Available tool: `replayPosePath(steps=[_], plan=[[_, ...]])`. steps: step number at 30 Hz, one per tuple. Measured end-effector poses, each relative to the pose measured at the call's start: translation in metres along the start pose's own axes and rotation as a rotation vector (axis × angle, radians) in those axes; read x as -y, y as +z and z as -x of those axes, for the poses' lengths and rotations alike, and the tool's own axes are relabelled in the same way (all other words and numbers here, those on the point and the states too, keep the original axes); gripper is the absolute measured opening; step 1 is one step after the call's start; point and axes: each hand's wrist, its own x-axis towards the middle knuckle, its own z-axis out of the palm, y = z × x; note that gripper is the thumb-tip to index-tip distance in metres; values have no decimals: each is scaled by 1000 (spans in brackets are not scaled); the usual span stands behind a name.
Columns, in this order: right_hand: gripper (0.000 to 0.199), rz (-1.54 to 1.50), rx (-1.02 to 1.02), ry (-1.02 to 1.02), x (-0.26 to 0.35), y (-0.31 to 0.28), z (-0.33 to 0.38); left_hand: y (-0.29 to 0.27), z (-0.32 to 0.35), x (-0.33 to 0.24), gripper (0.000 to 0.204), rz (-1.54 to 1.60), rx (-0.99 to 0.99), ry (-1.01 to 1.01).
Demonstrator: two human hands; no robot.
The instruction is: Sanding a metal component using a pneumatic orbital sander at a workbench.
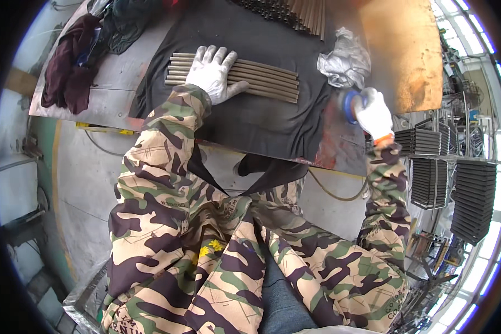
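Observation:
My left hand [210, 73], in a whitish work glove, lies flat with fingers spread across a row of several thin metal rods [270, 82]. The rods rest side by side on a black cloth [245, 129] spread over the table. At the table's right side my right hand [374, 114], gloved in white with an orange cuff, is closed on a round blue-rimmed thing [348, 106]. Its exact kind is hard to make out, and the hand partly hides it. Just beyond it sits a crumpled clear plastic bag [346, 60].
A heap of similar rods [295, 15] lies at the far edge of the cloth. Dark maroon cloth [72, 69] hangs at the table's left. A brownish board [414, 55] stands at the far right, with stacked dark parts [473, 200] on racks beyond. A hose [334, 192] loops below the table edge.

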Motion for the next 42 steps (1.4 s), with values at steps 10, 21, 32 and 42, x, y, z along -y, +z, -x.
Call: replayPosePath(steps=[10, 21, 32, 42], plan=[[25, -312, -9, -226, 80, -23, -35, -36, 3, 33, 76, -129, -83, -251], [23, -268, -66, -328, 106, -10, -43, -12, 32, 68, 56, 74, -144, -115], [28, -42, 158, -457, 161, 21, -69, -11, -12, 2, 61, -43, -66, -87], [24, -15, 126, -376, 159, 10, -82, -12, -40, 5, 62, -50, -51, -22]])
